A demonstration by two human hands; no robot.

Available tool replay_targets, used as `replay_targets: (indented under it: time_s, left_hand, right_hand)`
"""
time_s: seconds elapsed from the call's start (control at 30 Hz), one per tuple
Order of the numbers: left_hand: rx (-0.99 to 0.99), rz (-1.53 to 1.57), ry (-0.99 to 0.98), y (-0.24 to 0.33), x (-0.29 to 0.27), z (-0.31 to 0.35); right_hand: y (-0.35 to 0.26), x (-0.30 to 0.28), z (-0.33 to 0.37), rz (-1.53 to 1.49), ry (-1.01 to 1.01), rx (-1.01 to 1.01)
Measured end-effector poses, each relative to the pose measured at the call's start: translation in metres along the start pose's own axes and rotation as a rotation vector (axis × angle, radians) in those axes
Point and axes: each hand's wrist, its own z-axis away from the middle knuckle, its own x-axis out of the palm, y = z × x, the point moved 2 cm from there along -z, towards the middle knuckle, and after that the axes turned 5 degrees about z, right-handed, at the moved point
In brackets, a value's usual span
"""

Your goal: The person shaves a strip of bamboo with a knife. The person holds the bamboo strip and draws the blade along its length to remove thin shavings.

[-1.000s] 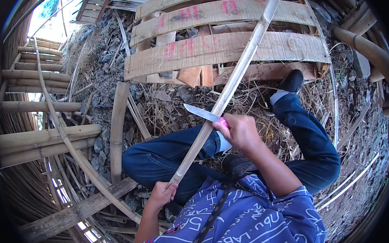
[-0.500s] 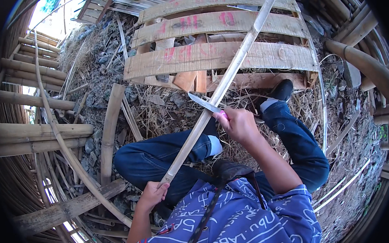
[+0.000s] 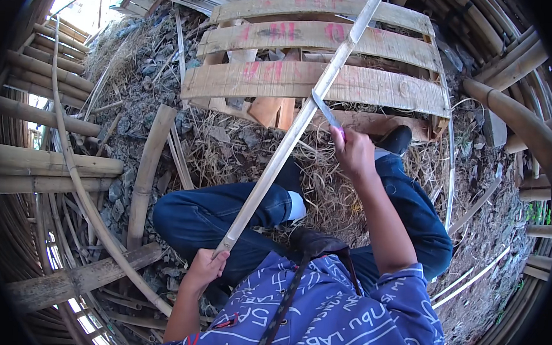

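A long pale bamboo strip (image 3: 281, 161) slants from my lap up over the wooden pallet. My left hand (image 3: 207, 267) is closed round its lower end, close to my left thigh. In my right hand (image 3: 356, 154) is a knife (image 3: 326, 110) with a pink handle, mostly covered by the fingers. The blade points up and to the left, its tip at the strip's right edge, in front of the pallet's nearest slat. Whether the blade cuts into the strip or only touches it, I cannot tell.
The slatted wooden pallet (image 3: 231, 81) with red marks lies ahead of my feet. Bamboo poles (image 3: 52, 161) are stacked on the left, and a thick bamboo pole (image 3: 510, 108) juts in at the right. Dry shavings (image 3: 331, 191) and stones cover the ground between my legs.
My right hand has moved the knife up along the strip, away from me, and the blade now points more steeply upward. My left hand still grips the lower end. The whole view has shifted slightly.
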Motion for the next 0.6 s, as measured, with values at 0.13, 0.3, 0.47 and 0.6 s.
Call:
replay_targets:
  time_s: [0.13,0.3,0.47,0.6]
  left_hand:
    - [-0.001,-0.021,-0.002,-0.004,-0.003,-0.003]
    - [0.049,-0.086,-0.043,0.005,-0.001,-0.005]
    - [0.082,-0.067,-0.026,0.005,0.0,-0.006]
    - [0.086,-0.024,-0.066,0.0,-0.002,-0.006]
  right_hand:
    - [-0.029,0.004,0.03,-0.278,-0.122,-0.097]
    - [-0.035,0.01,0.018,-0.175,-0.076,-0.096]
    - [-0.029,0.021,0.017,-0.163,-0.033,-0.096]
    - [0.024,-0.004,-0.005,0.053,0.112,0.093]
